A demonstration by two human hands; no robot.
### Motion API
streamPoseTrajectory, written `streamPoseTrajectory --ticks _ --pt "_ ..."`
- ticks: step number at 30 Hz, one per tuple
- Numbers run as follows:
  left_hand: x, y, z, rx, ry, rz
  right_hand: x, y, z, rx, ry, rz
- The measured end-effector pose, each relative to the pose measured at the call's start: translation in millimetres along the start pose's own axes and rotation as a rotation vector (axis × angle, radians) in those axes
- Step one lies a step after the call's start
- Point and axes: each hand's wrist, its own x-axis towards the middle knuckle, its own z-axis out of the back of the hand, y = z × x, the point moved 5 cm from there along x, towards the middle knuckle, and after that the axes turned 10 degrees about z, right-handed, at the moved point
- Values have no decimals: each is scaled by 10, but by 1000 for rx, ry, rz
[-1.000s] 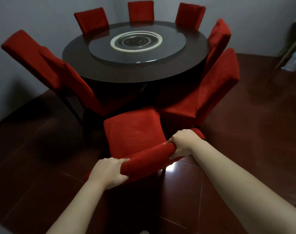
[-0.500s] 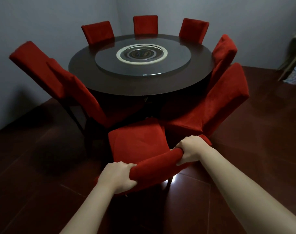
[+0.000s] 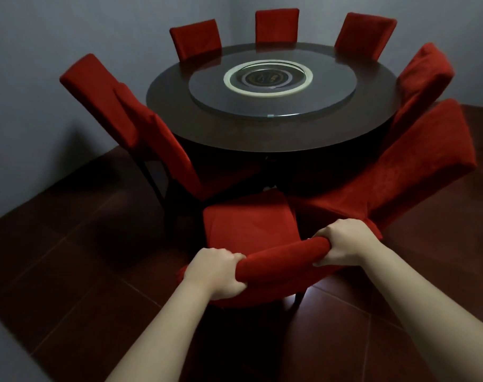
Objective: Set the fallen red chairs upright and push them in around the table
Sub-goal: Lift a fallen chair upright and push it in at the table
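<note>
Chair, upright, has edged nearer the round worktop over the last second. Its seat front now noses between the left-hand chair and the right-hand chair, so only a further push seems left. Left hand and right hand both clasp its backrest top. The dark red tiled floor meets grey walls.

Nearest chair: before the table.
Far chairs: behind it.
Side chairs: left and right of it.
</note>
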Motion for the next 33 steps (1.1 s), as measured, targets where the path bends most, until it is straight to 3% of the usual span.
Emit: streamPoseTrajectory --ticks 19,30,33 --pt "128 62 110 198 -57 -162 93 -19 68 7 -85 -24" --pt "319 658 152 399 -61 -166 360 358 105 -19 -120 43" --pt "494 832 252 460 -55 -175 510 382 166 -68 -207 103"
